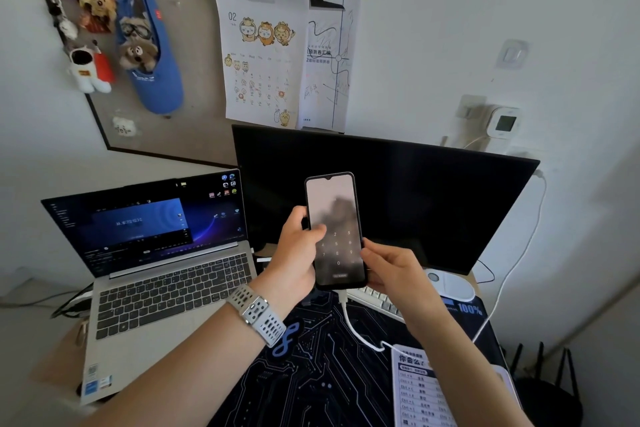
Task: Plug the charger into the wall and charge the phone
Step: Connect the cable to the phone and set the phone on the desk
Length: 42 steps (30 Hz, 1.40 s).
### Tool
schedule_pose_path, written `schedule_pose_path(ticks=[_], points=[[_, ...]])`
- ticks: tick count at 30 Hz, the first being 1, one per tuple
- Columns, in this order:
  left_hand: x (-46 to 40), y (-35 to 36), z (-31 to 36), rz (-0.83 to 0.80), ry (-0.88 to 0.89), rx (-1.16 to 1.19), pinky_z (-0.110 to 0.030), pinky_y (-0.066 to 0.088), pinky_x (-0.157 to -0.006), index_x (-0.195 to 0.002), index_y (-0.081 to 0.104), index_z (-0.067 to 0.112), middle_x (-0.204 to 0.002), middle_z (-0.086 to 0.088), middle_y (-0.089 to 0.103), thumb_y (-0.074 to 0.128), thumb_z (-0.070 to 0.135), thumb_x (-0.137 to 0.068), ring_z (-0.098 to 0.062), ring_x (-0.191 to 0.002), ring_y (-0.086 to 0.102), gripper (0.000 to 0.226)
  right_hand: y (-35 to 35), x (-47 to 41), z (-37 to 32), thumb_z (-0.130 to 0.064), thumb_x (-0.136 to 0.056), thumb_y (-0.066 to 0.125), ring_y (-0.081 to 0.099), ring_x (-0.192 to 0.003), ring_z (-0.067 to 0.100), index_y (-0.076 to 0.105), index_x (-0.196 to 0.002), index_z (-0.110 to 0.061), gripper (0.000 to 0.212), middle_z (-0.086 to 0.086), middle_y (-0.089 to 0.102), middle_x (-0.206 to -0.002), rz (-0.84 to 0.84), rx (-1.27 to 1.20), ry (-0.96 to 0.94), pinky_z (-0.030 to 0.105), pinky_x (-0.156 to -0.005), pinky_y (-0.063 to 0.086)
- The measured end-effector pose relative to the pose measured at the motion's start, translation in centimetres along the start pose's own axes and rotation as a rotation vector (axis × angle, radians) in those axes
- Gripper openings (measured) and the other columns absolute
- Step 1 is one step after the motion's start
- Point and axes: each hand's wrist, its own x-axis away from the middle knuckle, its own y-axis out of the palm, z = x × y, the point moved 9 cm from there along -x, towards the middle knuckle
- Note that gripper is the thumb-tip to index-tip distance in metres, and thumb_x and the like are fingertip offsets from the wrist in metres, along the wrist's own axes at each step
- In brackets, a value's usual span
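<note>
A black phone (334, 218) is held upright above the desk, its screen lit with a number pad. My left hand (294, 255) grips its left edge, thumb resting on the screen. My right hand (393, 270) holds its lower right edge. A white charging cable (360, 334) is plugged into the phone's bottom. It loops down over the desk mat, passes behind my right forearm and rises along the right side (526, 253) toward the wall behind the monitor. The wall plug itself is hidden by the monitor's top right corner.
A dark monitor (433, 201) stands right behind the phone. An open laptop (162, 274) sits to the left, a white keyboard (374, 298) under my right hand. A printed card (420, 388) lies on the dark desk mat (311, 374). A small wall display (504, 123) hangs above.
</note>
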Motion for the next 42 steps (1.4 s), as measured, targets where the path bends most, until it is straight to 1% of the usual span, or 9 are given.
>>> schedule_pose_path(ticks=[4,6,10,14,16,22,29,37,42], points=[[-0.1,0.1,-0.1,-0.034,-0.001,-0.043,-0.038,0.058,-0.065,-0.097,0.060,0.016,-0.087,-0.011,0.069,0.037,-0.024,-0.078,-0.021,-0.073,0.069,0.050,-0.3,0.2,0.0,-0.015,-0.100,0.047,0.074,-0.089,0.010,0.075,-0.095,-0.031,0.033,-0.005,0.080,-0.094,0.007,0.028,0.008,0.009,-0.067,0.054],[-0.1,0.3,0.0,-0.059,-0.011,-0.043,-0.043,0.056,-0.071,-0.099,0.062,0.015,-0.088,-0.012,0.068,0.036,-0.025,-0.073,-0.025,-0.083,0.067,0.054,-0.4,0.3,-0.1,-0.016,-0.100,0.047,0.075,-0.088,0.010,0.076,-0.092,-0.033,0.035,-0.004,0.080,-0.093,0.011,0.028,0.007,0.009,-0.067,0.054],[0.2,0.5,0.2,-0.073,-0.017,-0.058,-0.036,0.055,-0.065,-0.101,0.064,0.017,-0.094,-0.011,0.069,0.036,-0.020,-0.073,-0.027,-0.092,0.065,0.054,-0.3,0.4,-0.3,-0.014,-0.100,0.046,0.075,-0.086,0.010,0.077,-0.087,-0.034,0.040,-0.004,0.080,-0.091,0.012,0.013,0.008,0.010,-0.066,0.054],[0.4,0.4,0.6,-0.044,-0.008,-0.082,-0.051,0.049,-0.095,-0.103,0.064,0.020,-0.106,-0.015,0.068,0.035,-0.019,-0.072,-0.034,-0.109,0.059,0.058,-0.1,0.4,-0.3,-0.012,-0.100,0.045,0.075,-0.086,0.009,0.074,-0.094,-0.030,0.035,-0.005,0.080,-0.091,0.005,0.012,0.009,0.010,-0.065,0.054],[0.5,0.3,0.7,-0.039,-0.001,-0.091,-0.055,0.044,-0.101,-0.106,0.065,0.020,-0.106,-0.015,0.069,0.034,-0.019,-0.073,-0.035,-0.112,0.058,0.059,-0.1,0.4,-0.3,-0.011,-0.100,0.045,0.075,-0.086,0.009,0.075,-0.094,-0.031,0.036,-0.005,0.080,-0.091,0.004,0.015,0.008,0.010,-0.065,0.055],[0.9,0.3,1.0,-0.054,0.016,-0.094,-0.049,0.051,-0.093,-0.092,0.071,0.032,-0.086,-0.005,0.076,0.032,-0.019,-0.075,-0.027,-0.097,0.065,0.066,-0.1,0.5,-0.5,-0.011,-0.100,0.045,0.075,-0.086,0.008,0.076,-0.090,-0.033,0.040,-0.007,0.080,-0.092,0.013,0.018,-0.006,0.009,-0.066,0.054],[1.1,0.7,1.4,-0.086,0.024,-0.080,-0.030,0.056,-0.067,-0.102,0.069,0.031,-0.097,-0.011,0.075,0.030,-0.018,-0.074,-0.023,-0.094,0.069,0.069,-0.3,0.3,-0.4,-0.010,-0.100,0.045,0.075,-0.086,0.010,0.077,-0.094,-0.030,0.038,-0.006,0.080,-0.092,0.030,0.030,-0.004,0.011,-0.066,0.055],[1.2,0.9,1.6,-0.102,0.041,-0.081,-0.037,0.055,-0.079,-0.118,0.066,0.022,-0.107,-0.014,0.072,0.028,-0.019,-0.074,-0.028,-0.105,0.065,0.071,-0.4,0.3,-0.5,-0.010,-0.100,0.045,0.075,-0.087,0.012,0.078,-0.089,-0.035,0.043,-0.005,0.080,-0.093,0.026,0.025,-0.007,0.012,-0.067,0.055],[1.2,0.9,1.6,-0.094,0.047,-0.095,-0.045,0.053,-0.091,-0.111,0.068,0.027,-0.106,-0.013,0.073,0.029,-0.019,-0.073,-0.030,-0.106,0.064,0.071,-0.4,0.3,-0.6,-0.010,-0.100,0.044,0.075,-0.087,0.011,0.078,-0.087,-0.038,0.046,-0.006,0.080,-0.092,0.023,0.029,-0.012,0.011,-0.067,0.055]])
